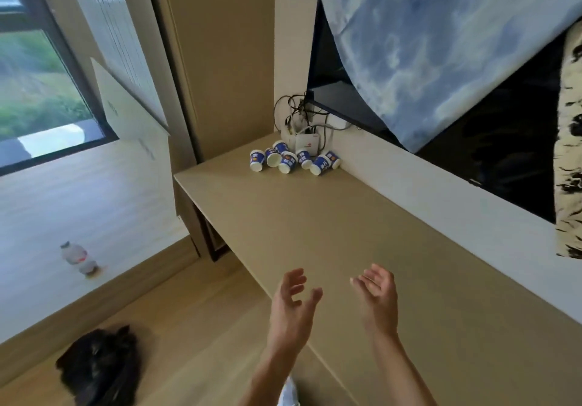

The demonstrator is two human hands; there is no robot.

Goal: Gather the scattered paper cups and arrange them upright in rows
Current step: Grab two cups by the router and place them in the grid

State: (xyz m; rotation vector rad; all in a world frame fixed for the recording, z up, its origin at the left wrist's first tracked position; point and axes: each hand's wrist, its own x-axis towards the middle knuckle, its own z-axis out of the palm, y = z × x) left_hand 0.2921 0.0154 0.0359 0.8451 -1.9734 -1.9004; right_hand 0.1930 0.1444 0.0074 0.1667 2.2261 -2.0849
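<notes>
Smooth beige laminate countertop (315,232) runs from the lower right of the frame to a wall corner at upper centre. There the blue-and-white paper cups (293,161) lie in a loose heap, most tipped on their sides, just in front of a small white box (307,144) and tangled black cables (293,106). A cloud-patterned blue cloth (441,43) hangs at upper right, a window (37,74) fills the upper left and a clear plastic bottle (77,256) sits at left, while the left hand (293,305) and right hand (378,298) hover at lower centre, fingers loosely spread, holding nothing, well apart from the cups.
</notes>
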